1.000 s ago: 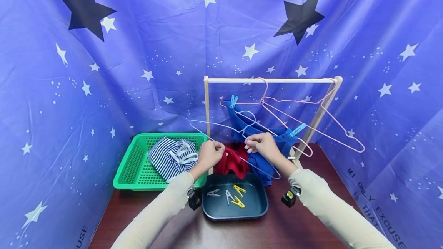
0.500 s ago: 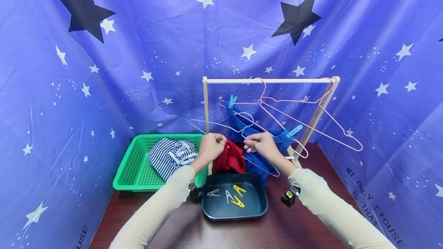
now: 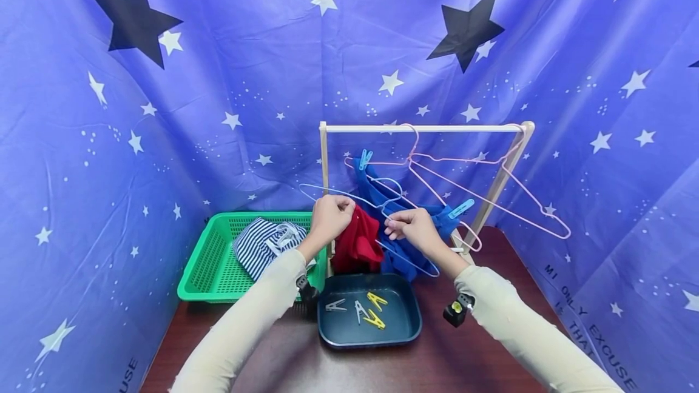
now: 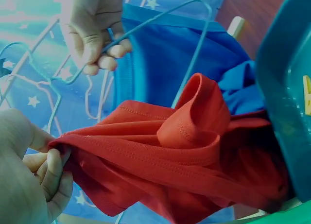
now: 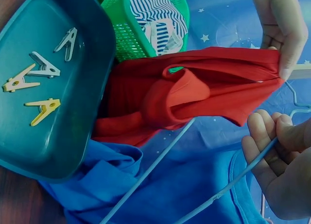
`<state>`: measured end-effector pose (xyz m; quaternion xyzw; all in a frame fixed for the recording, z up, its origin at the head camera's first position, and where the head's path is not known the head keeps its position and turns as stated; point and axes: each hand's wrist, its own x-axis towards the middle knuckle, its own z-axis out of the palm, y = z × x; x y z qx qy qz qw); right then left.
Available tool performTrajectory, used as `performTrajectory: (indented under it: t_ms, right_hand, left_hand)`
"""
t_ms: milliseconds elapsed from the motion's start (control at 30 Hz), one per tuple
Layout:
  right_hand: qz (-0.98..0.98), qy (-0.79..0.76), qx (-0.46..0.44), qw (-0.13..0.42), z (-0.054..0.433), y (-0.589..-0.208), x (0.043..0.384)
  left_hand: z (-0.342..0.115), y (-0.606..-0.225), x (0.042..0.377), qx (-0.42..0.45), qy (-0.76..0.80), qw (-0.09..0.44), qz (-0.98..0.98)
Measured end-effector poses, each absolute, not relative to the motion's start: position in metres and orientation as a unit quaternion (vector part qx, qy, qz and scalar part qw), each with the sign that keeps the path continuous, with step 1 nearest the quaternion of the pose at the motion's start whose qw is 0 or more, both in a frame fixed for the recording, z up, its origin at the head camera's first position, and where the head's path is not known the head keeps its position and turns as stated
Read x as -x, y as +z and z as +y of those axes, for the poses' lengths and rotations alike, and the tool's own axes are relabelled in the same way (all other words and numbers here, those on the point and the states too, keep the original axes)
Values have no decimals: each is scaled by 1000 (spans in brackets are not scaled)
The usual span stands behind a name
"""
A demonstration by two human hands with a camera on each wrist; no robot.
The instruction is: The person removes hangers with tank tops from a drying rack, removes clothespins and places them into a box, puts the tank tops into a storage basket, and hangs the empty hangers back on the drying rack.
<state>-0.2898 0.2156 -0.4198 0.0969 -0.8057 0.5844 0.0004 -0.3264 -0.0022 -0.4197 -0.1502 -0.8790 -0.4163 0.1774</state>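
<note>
My left hand (image 3: 330, 220) pinches a corner of a red garment (image 3: 356, 246), whose folds and stitched hem droop across the left wrist view. My right hand (image 3: 412, 226) holds a light-blue wire hanger (image 5: 216, 197) between thumb and fingers near its neck. Part of the hanger passes behind the red cloth. Just behind hangs a blue garment (image 4: 160, 54), fixed to a pink hanger (image 3: 431, 181) on the rack by two blue clothespins (image 3: 461, 208).
A wooden rack (image 3: 448, 128) stands at the back, with a second pink hanger (image 3: 537, 199) on its right end. At left, a green basket (image 3: 191, 278) holds a striped garment (image 3: 262, 250). In front, a dark tray (image 3: 366, 342) contains several clothespins (image 3: 374, 319).
My left hand has risen a little, lifting the red garment's corner higher. My right hand stays nearly in place with the hanger.
</note>
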Motion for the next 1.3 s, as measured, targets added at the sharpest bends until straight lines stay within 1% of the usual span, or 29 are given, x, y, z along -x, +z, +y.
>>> performTrajectory:
  t_ms: [267, 700, 933, 1300]
  right_hand:
    - [-811, 577, -96, 7, 217, -422, 290]
    - [-813, 576, -86, 17, 223, -425, 293]
    - [-811, 580, -78, 19, 223, -425, 292]
    - [-834, 547, -65, 20, 225, -424, 290]
  left_hand:
    - [-6, -403, 327, 147, -443, 211, -859]
    - [-13, -381, 326, 133, -484, 231, -833]
    - [-12, -368, 323, 141, -493, 234, -826]
    - [-17, -341, 322, 152, -497, 275, -809]
